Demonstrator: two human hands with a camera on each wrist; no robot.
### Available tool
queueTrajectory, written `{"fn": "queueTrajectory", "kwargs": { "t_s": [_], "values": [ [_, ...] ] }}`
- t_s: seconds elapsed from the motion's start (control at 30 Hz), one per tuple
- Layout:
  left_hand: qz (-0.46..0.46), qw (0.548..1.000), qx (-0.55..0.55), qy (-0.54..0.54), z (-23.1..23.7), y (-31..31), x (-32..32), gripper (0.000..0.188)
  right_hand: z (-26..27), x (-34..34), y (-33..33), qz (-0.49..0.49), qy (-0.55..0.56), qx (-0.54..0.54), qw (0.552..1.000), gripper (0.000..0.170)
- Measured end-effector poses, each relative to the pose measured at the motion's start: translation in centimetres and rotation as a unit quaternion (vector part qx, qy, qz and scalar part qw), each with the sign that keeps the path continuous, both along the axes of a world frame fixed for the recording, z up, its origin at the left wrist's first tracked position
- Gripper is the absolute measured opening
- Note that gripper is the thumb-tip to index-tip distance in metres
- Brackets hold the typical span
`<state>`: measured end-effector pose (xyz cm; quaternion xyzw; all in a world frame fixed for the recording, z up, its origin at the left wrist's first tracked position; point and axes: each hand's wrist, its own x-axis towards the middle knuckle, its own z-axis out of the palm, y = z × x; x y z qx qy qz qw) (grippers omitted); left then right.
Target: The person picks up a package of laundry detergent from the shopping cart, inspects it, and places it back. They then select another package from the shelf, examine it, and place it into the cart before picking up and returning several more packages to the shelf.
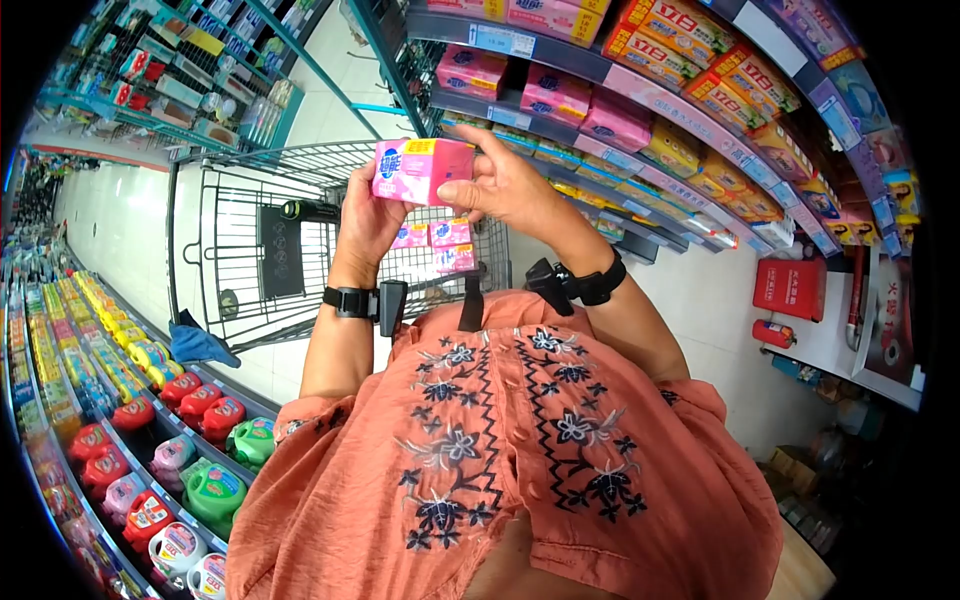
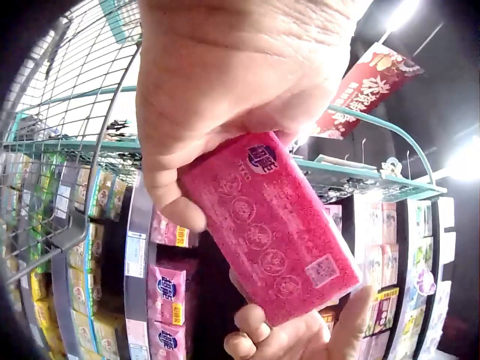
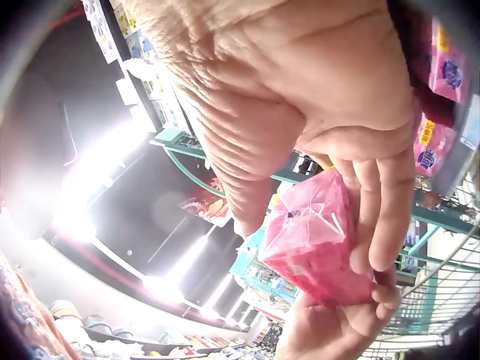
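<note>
A pink wrapped pack of laundry soap [image 1: 420,172], with a blue oval logo and a yellow strip, is held up in front of the body by both hands. My left hand [image 1: 364,220] grips its left end. On the right end and near corner, the thumb and fingers of my right hand [image 1: 520,192] hold it. The left wrist view shows a broad pink face of the pack [image 2: 270,232] with round marks and a square code. Its folded end [image 3: 304,225] faces the right wrist camera. Below the hands, several similar pink packs [image 1: 452,234] lie in the shopping cart [image 1: 200,250].
Shelves of pink soap packs [image 1: 556,95] and orange boxes [image 1: 668,35] rise ahead and to the right. Detergent bottles [image 1: 213,488] line the shelf at left. A blue cloth [image 1: 200,342] hangs by the cart. A red fire extinguisher [image 1: 773,333] is at right.
</note>
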<state>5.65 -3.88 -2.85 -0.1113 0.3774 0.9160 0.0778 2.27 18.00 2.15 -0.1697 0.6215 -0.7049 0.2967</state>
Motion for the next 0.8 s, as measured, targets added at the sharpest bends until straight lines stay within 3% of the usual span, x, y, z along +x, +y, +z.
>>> {"fn": "queueTrajectory", "kwargs": {
  "t_s": [0.17,0.37,0.5,0.6,0.67,0.8],
  "values": [
    [0.005,0.999,-0.024,0.033,-0.7,-0.3,-0.3,0.047,-1.2,-0.6,0.3,-0.051,0.008,0.007,0.999,0.099],
    [-0.013,0.996,-0.018,0.084,0.2,0.5,-0.5,0.054,-3.9,-1.4,0.7,-0.051,0.036,-0.05,0.997,0.08],
    [-0.059,0.99,-0.066,0.114,0.0,0.2,-1.0,0.064,-4.5,-1.8,1.3,-0.05,0.045,-0.023,0.997,0.071],
    [-0.062,0.989,-0.08,0.105,0.5,0.8,-1.2,0.055,-4.0,-1.6,1.7,-0.062,0.027,-0.002,0.998,0.071],
    [-0.063,0.987,-0.133,0.058,1.1,1.3,-1.3,0.054,-3.7,-1.4,1.9,-0.071,0.003,-0.007,0.997,0.081],
    [-0.099,0.968,-0.23,0.0,1.2,1.6,-1.8,0.057,-5.3,-1.9,3.0,-0.091,0.041,0.027,0.995,0.082]
  ]
}}
